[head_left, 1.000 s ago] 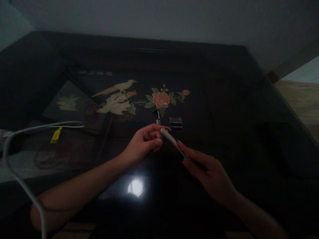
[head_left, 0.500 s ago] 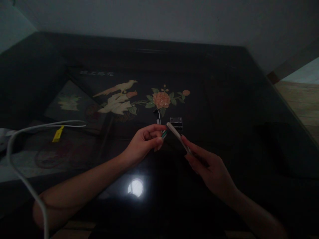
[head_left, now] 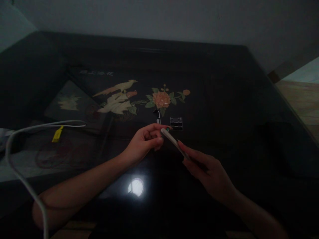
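Seen over the middle of a dark, glossy worktop (head_left: 224, 109): right hand (head_left: 209, 172) pinching a slim white stick (head_left: 174, 142), its tip meeting a small green-tipped piece (head_left: 167, 130) gripped in the closed left hand (head_left: 144, 142). Lay just beyond, toward the far edge: a clear plastic box (head_left: 176, 122). Trailed along the left edge: a white cable (head_left: 22, 176).

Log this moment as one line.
left hand: pinches small green piece | right hand: holds pale stick, tip at left fingers | clear case: on table beyond

L hand (head_left: 143, 144) & R hand (head_left: 209, 171): both bare, no rings or watch. Forearms bare too, no sleeves in view. Nails short, plain.
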A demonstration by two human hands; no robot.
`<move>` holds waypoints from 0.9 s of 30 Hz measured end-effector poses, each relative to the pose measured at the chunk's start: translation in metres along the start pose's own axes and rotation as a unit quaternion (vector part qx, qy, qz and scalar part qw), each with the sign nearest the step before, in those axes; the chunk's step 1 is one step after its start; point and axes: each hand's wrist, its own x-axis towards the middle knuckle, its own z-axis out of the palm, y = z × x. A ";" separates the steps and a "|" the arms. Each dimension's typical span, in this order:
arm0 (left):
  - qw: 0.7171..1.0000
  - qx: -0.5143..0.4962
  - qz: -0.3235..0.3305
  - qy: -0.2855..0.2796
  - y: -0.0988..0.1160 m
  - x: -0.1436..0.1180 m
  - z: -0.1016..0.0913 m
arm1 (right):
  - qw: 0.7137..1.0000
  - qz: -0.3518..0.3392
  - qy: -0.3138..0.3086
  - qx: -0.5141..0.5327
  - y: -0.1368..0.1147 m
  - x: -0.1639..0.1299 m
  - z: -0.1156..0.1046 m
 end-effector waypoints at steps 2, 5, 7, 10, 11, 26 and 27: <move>1.000 0.003 -0.002 0.002 0.000 -0.001 0.000 | 1.000 -0.001 0.009 -0.003 0.002 0.001 0.000; 1.000 0.004 -0.006 0.004 -0.001 -0.001 0.000 | 1.000 -0.008 0.022 -0.010 0.004 0.003 -0.001; 1.000 0.007 -0.006 0.007 -0.002 -0.002 -0.001 | 0.999 -0.003 0.031 -0.020 0.005 0.004 -0.002; 1.000 0.018 -0.002 0.007 -0.004 -0.002 -0.002 | 0.998 0.006 0.044 -0.040 0.006 0.004 -0.004; 1.000 0.021 0.001 0.006 -0.004 -0.002 -0.003 | 0.998 0.006 0.047 -0.046 0.007 0.004 -0.004; 1.000 -0.005 0.002 -0.016 -0.001 -0.001 -0.001 | 0.999 -0.022 -0.003 -0.029 0.001 -0.002 0.002; 1.000 -0.008 0.000 -0.016 -0.001 -0.001 -0.001 | 0.999 -0.019 -0.007 -0.026 0.001 -0.003 0.002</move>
